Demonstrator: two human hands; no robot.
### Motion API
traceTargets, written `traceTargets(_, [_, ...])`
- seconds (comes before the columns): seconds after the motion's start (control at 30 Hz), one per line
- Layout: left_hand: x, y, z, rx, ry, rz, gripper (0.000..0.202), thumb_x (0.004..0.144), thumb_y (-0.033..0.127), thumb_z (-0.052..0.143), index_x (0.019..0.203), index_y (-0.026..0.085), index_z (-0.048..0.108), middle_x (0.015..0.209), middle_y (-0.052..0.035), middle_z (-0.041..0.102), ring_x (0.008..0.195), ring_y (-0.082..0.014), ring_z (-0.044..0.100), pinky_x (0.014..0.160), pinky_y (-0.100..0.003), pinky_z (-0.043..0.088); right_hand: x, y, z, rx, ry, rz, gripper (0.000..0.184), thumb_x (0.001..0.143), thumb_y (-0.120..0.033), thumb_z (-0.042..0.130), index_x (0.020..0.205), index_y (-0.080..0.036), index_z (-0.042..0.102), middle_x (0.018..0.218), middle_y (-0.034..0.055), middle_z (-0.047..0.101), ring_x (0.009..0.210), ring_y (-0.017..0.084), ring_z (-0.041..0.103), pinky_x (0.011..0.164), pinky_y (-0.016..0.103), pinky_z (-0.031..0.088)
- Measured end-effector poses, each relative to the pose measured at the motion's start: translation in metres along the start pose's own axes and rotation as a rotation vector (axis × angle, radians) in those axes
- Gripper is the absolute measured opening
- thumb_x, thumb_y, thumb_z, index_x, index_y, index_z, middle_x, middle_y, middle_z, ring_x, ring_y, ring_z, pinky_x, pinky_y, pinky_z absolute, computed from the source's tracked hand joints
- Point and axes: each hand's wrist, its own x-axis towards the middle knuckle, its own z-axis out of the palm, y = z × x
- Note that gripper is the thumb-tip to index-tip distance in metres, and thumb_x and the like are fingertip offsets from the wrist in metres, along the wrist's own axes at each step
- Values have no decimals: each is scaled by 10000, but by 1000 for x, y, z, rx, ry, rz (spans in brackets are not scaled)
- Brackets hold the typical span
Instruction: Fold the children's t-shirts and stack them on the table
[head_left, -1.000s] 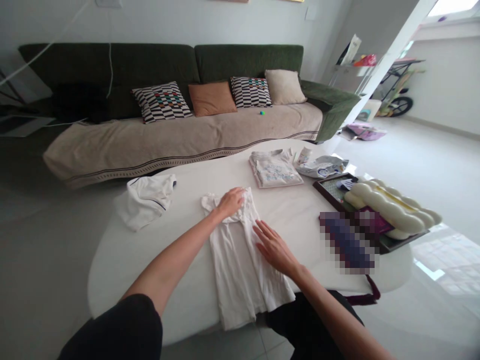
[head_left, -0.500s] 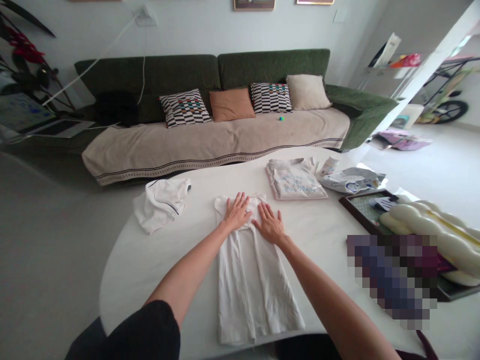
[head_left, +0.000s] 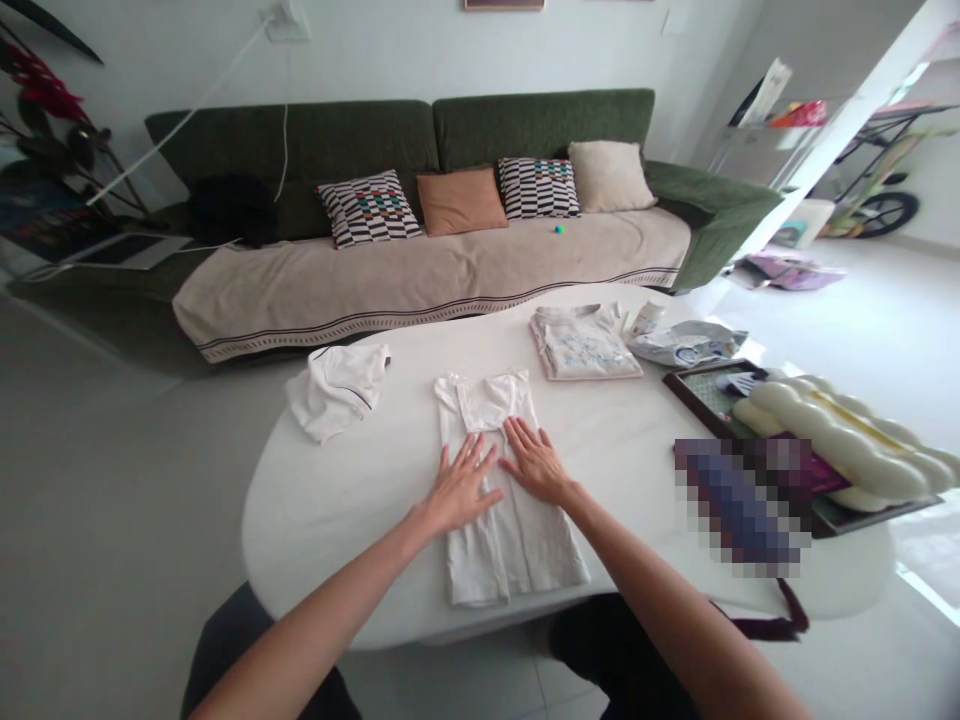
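Note:
A white garment [head_left: 517,555], folded lengthwise into a long panel, lies flat on the white table [head_left: 330,540] in front of me. My left hand [head_left: 463,485] rests palm down on its middle, fingers spread. Just to the right, my right hand [head_left: 536,460] lies flat on it too, fingers stretched forward. The garment's upper end, with its neckline, shows beyond my fingertips. To the left sits a crumpled white garment [head_left: 341,390] with dark trim. Farther back on the right is a folded pale shirt [head_left: 585,342] with a printed front.
A silvery plastic package [head_left: 690,343] lies right of the folded shirt. A dark-rimmed tray [head_left: 694,405] at the right carries a cream, lobed object [head_left: 832,435]. Behind the table stands a green sofa [head_left: 277,140] with cushions and a beige throw [head_left: 450,275].
Both hands have slid down the garment toward me, the left one farther, uncovering its upper end. The view has shifted slightly, and more floor shows below the table.

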Motion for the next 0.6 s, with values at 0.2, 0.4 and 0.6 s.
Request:
traceTargets(0.2, [-101, 27, 10, 61, -126, 40, 699, 812, 580, 342, 1393, 231, 171, 1457, -131, 139, 1329, -294, 108, 996, -579, 179, -73, -4, -20, 14, -21, -162, 683, 871, -476, 306, 1409, -138, 55, 1459, 118, 104, 1341, 212, 64, 1044, 492, 132])
traceTargets(0.4, [-184, 43, 32, 273, 54, 177, 575, 836, 168, 434, 1369, 275, 247, 1392, -66, 341, 1275, -210, 301, 1003, -430, 297, -197, -12, 1, -45, 15, -329, 653, 829, -177, 410, 1407, -158, 106, 1424, 97, 253, 1328, 202, 148, 1039, 419, 247])
traceTargets(0.6, [-188, 51, 36, 179, 231, 350, 328, 852, 140, 411, 1119, 259, 561, 1067, -16, 635, 1034, -144, 529, 1030, -430, 271, -214, -24, -5, -107, 124, -412, 560, 824, -91, 403, 1362, -195, 285, 1304, 85, 461, 1227, 179, 384, 989, 389, 344])
